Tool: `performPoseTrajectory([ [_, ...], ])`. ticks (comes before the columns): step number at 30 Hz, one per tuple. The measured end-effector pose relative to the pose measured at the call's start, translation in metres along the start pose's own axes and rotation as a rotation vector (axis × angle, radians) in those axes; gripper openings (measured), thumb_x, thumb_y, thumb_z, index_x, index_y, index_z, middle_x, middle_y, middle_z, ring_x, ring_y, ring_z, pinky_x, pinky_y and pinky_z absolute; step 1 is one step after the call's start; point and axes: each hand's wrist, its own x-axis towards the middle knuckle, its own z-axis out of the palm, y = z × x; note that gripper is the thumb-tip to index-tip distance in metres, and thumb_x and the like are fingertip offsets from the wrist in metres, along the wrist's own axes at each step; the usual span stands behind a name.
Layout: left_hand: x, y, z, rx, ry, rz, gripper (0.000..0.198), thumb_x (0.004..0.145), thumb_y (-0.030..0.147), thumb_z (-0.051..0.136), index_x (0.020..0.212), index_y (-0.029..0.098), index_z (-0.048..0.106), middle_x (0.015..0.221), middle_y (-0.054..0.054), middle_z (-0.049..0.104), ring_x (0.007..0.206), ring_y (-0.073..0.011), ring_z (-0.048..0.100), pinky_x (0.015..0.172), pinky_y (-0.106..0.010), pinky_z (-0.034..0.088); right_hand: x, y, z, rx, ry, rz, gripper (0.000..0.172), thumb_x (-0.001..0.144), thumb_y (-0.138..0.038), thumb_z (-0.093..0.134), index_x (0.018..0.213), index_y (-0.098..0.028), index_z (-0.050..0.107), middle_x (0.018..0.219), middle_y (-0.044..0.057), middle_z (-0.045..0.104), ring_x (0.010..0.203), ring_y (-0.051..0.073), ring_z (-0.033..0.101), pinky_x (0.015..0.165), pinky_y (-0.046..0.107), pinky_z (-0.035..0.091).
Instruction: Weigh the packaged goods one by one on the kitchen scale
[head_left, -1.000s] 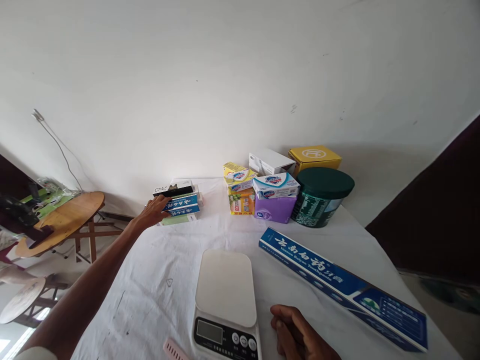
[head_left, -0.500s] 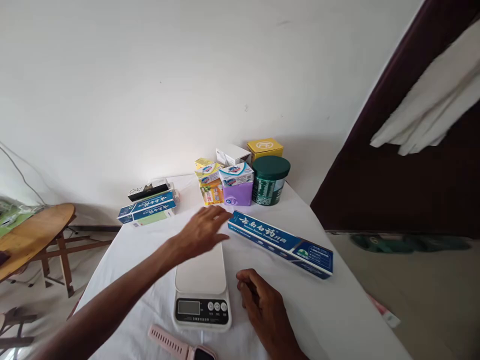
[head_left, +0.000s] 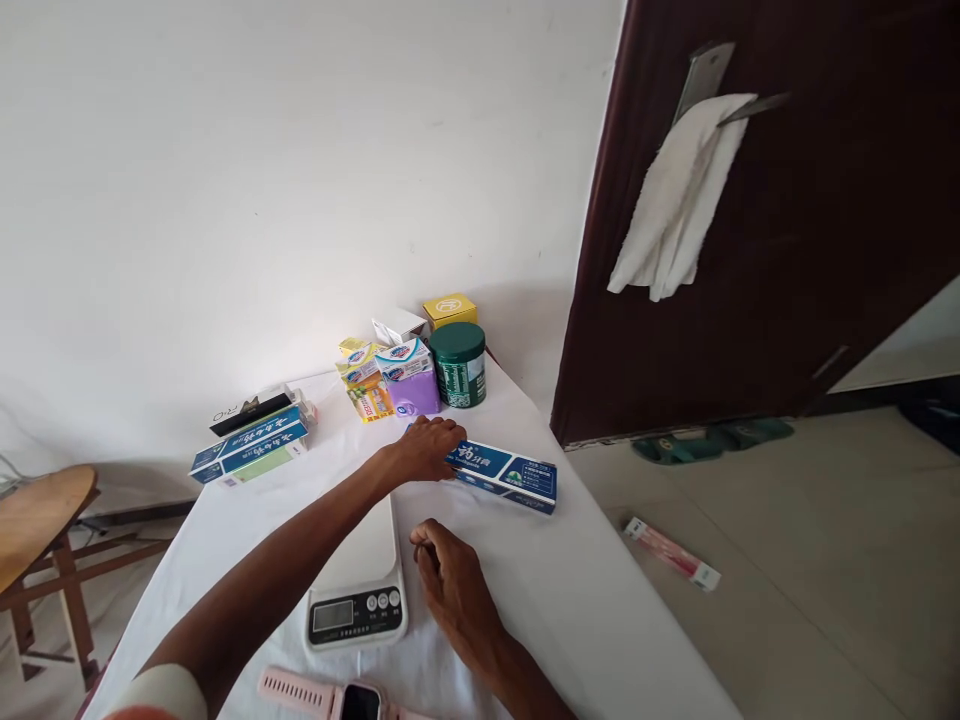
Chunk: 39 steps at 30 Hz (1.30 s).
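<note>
A long blue toothpaste box [head_left: 510, 475] lies slantwise on the white-covered table. My left hand [head_left: 427, 447] reaches over its left end from above, fingers closed round it and hiding that part. Just in front of the box, my right hand [head_left: 454, 585] rests with its fingers curled in, and nothing shows in them. A white kitchen scale [head_left: 358, 610] stands left of the right hand, its plate bare in the part I see and partly covered by my left forearm. Below the scale lies a pink-strapped smartwatch [head_left: 360, 702].
Behind are soap boxes [head_left: 405, 358], a purple pack [head_left: 412, 393], a green-lidded tub [head_left: 458, 365] and a yellow box [head_left: 450, 309]. More toothpaste boxes [head_left: 251, 440] lie at left. A towel [head_left: 679, 195] hangs on the door; slippers [head_left: 712, 440] and a pink box [head_left: 671, 553] are on the floor.
My left hand has come down onto the left end of the toothpaste box and closed on it. The view has swung right, showing more door and floor. My right hand stays curled.
</note>
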Motion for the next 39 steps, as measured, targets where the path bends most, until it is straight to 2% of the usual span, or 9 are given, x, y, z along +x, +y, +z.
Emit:
performPoseTrajectory([
  [5,-0.033,-0.005,-0.017,-0.020,0.088,-0.062,0.037,0.084,0.027,0.073,0.116,0.019,0.056,0.119,-0.010,0.065,0.109,-0.0274,0.062,0.094,-0.039,0.046,-0.001,0.004,0.000,-0.009,-0.004,-0.023,0.015,0.092,-0.022,0.037,0.081,-0.022,0.048,0.072,0.000,0.054,0.066,0.015,0.051,0.062,0.026,0.040],
  [10,-0.113,-0.021,-0.029,-0.077,0.177,-0.191,0.045,0.087,0.032,0.070,0.126,0.019,0.051,0.128,-0.011,0.062,0.114,-0.0278,0.061,0.093,-0.039,0.047,-0.002,0.006,-0.002,0.026,-0.026,0.006,0.017,0.092,-0.026,0.038,0.086,-0.021,0.053,0.071,0.000,0.057,0.063,0.015,0.052,0.060,0.026,0.042],
  [14,-0.184,-0.033,-0.011,-0.145,0.144,-0.353,0.043,0.086,0.030,0.071,0.124,0.021,0.053,0.124,-0.008,0.064,0.112,-0.0287,0.062,0.093,-0.042,0.047,-0.002,0.003,-0.007,0.064,-0.040,0.068,0.020,0.092,-0.031,0.040,0.088,-0.021,0.056,0.073,0.001,0.061,0.060,0.015,0.054,0.059,0.026,0.044],
  [18,-0.226,-0.035,0.019,-0.202,0.052,-0.500,0.044,0.084,0.028,0.071,0.124,0.022,0.053,0.125,-0.008,0.063,0.115,-0.0300,0.061,0.094,-0.042,0.047,0.004,0.000,-0.015,0.014,-0.018,0.142,0.023,0.091,-0.038,0.043,0.090,-0.021,0.059,0.073,0.001,0.063,0.060,0.016,0.056,0.059,0.027,0.046],
  [21,-0.236,-0.034,0.035,-0.230,0.036,-0.538,0.043,0.085,0.027,0.070,0.125,0.022,0.053,0.129,-0.008,0.062,0.118,-0.0305,0.060,0.096,-0.043,0.046,0.008,-0.004,-0.021,-0.020,0.019,0.195,0.026,0.088,-0.044,0.046,0.090,-0.022,0.061,0.071,0.001,0.064,0.059,0.017,0.058,0.056,0.027,0.046],
  [25,-0.235,-0.033,0.040,-0.243,0.052,-0.532,0.044,0.085,0.026,0.071,0.125,0.022,0.054,0.129,-0.009,0.062,0.116,-0.0304,0.060,0.096,-0.044,0.046,0.010,-0.010,-0.026,-0.040,0.040,0.248,0.030,0.087,-0.049,0.047,0.090,-0.022,0.061,0.067,0.000,0.062,0.059,0.018,0.059,0.057,0.028,0.046],
  [32,-0.242,-0.033,0.033,-0.280,0.133,-0.487,0.077,0.077,0.029,0.082,0.142,0.026,0.042,0.138,-0.011,0.056,0.125,-0.0324,0.054,0.102,-0.046,0.044,0.010,-0.016,-0.030,0.010,-0.026,0.375,0.033,0.084,-0.053,0.050,0.093,-0.023,0.061,0.062,-0.002,0.061,0.056,0.018,0.057,0.052,0.028,0.046],
  [35,-0.243,-0.031,0.032,-0.296,0.182,-0.458,0.077,0.076,0.031,0.084,0.142,0.026,0.044,0.136,-0.010,0.056,0.125,-0.0320,0.054,0.103,-0.045,0.044,0.023,-0.020,-0.027,0.022,-0.059,0.361,0.034,0.081,-0.053,0.052,0.094,-0.023,0.061,0.069,0.000,0.065,0.060,0.019,0.062,0.055,0.029,0.049],
  [39,-0.231,-0.026,0.036,-0.286,0.209,-0.411,0.080,0.072,0.035,0.089,0.139,0.023,0.046,0.131,-0.011,0.058,0.122,-0.0314,0.055,0.104,-0.045,0.043,0.061,-0.017,-0.013,0.022,0.024,0.314,0.035,0.076,-0.049,0.054,0.096,-0.021,0.062,0.081,0.004,0.071,0.068,0.020,0.068,0.061,0.031,0.053],
])
